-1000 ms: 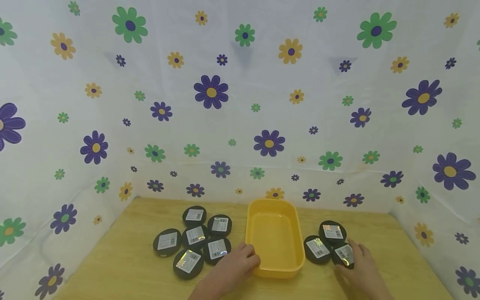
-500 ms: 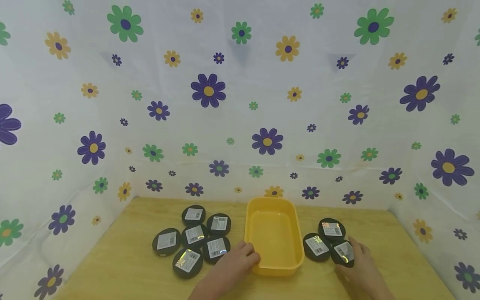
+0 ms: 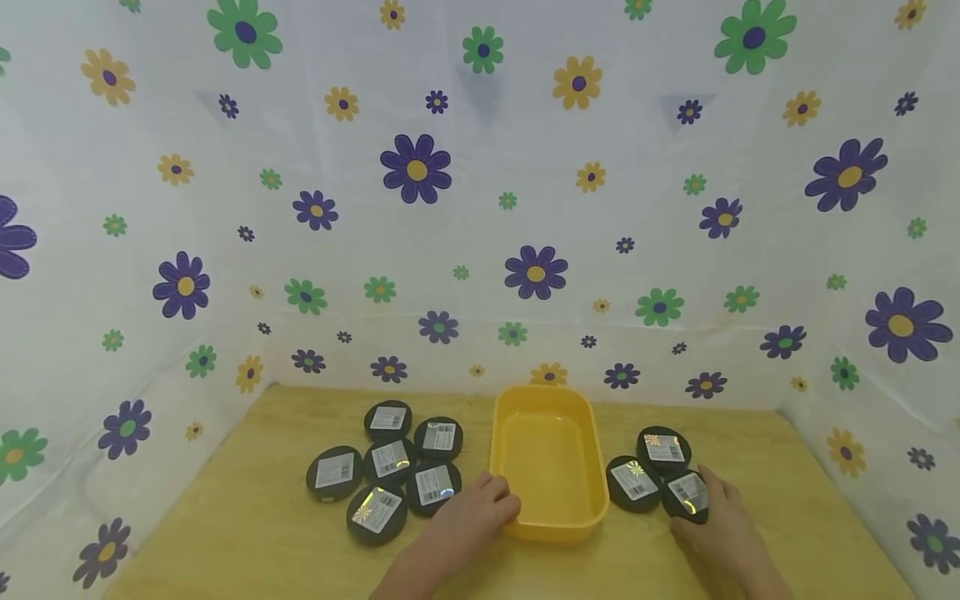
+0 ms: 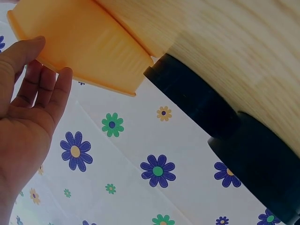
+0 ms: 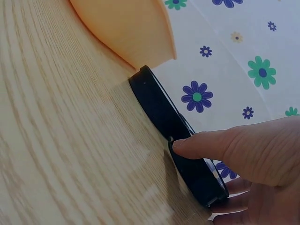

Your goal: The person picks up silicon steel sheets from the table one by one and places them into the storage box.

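our right hand (image 3: 725,527) is curled around the edge of the held disc (image 3: 684,497), a round black one, with the thumb against its near side and the fingers along its outer edge. that disc is to the right of the yellow tray (image 3: 549,467), at the surface (image 3: 225,517); we cannot tell whether it touches the wood. right beside it are two more black ones, the back disc (image 3: 663,451) and the inner disc (image 3: 634,484), the latter closest to the tray wall.

with our left hand (image 3: 474,512) we grip the tray by its rim at the near left corner, thumb and fingers drawn in on the edge. the tray's inside is bare. over on its left we see six black discs (image 3: 334,473) lying flat in a loose cluster, pale labels (image 3: 389,461) facing up, some catching a shiny glint. behind everything hangs a white cloth (image 3: 345,258) printed with flowers.
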